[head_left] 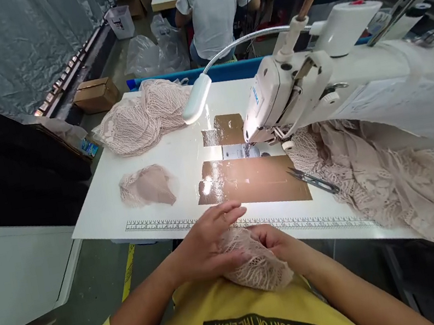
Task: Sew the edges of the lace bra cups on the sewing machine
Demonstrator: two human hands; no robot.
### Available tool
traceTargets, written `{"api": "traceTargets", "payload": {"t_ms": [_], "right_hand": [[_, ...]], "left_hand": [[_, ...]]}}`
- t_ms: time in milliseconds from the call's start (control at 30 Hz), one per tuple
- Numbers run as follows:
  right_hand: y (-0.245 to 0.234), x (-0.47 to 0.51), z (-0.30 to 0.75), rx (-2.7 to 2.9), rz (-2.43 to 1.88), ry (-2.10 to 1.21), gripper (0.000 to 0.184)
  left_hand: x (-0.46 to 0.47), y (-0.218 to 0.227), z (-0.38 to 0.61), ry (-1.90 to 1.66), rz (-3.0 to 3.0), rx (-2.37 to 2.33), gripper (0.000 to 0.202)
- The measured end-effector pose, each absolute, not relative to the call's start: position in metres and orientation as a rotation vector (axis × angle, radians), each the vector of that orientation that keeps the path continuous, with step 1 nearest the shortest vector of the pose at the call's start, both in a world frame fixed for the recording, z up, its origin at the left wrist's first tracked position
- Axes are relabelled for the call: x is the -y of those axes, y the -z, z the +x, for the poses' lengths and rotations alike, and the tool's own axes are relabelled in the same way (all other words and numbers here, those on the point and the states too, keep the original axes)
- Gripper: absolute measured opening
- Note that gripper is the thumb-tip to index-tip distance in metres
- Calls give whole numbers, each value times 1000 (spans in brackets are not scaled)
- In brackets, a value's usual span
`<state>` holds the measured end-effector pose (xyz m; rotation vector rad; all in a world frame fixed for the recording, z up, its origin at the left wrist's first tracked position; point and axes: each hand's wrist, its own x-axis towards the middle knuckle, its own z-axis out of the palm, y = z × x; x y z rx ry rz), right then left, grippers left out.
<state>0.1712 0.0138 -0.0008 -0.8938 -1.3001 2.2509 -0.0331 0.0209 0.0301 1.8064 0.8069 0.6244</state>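
Close to my body, at the table's front edge, is a beige lace bra cup (pixel 255 267). My left hand (pixel 209 244) is at its left side, its thumb lying across the lace and its upper fingers stretched out above; its lower fingers are hidden. On the other side, my right hand (pixel 283 245) pinches the upper right edge of the cup, with some fingertips out of sight behind the fabric. Another beige lace cup (pixel 147 187) lies on the white table (pixel 175 161) to the left.
A white sewing machine (pixel 273 97) stands at the right, with a lamp (pixel 198 99) beside its head. Thread snips (pixel 313 179) lie near piled lace fabric (pixel 395 182). More lace cups (pixel 146 116) sit at the back left. A printed ruler (pixel 161 226) runs along the front edge. A person (pixel 211 8) sits beyond.
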Motion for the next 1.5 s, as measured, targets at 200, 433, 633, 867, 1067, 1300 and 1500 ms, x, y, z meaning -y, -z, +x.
{"api": "traceTargets", "payload": {"t_ms": [200, 433, 633, 867, 1067, 1300, 1500], "right_hand": [[-4, -17, 178, 1014, -1026, -2008, 33], [7, -30, 181, 1388, -1128, -1577, 48], [1, -44, 187, 1341, -1084, -1747, 42], [3, -44, 187, 1176, -1089, -1713, 31], [1, -48, 178, 1150, -1131, -1424, 32], [0, -53, 163, 894, -1084, -1587, 23], [-4, -58, 184, 1068, -1097, -1619, 22]], "left_hand": [[-35, -10, -32, -531, 1398, -870, 35], [-42, -8, -26, -641, 1343, -899, 38], [-44, -3, -19, -855, 1465, -1096, 49], [-45, -1, -19, -900, 572, -784, 53], [-29, -4, -11, -866, 200, -442, 82], [-26, -1, 6, -880, 367, -731, 45], [-31, -18, -55, -420, 1049, -394, 30]]}}
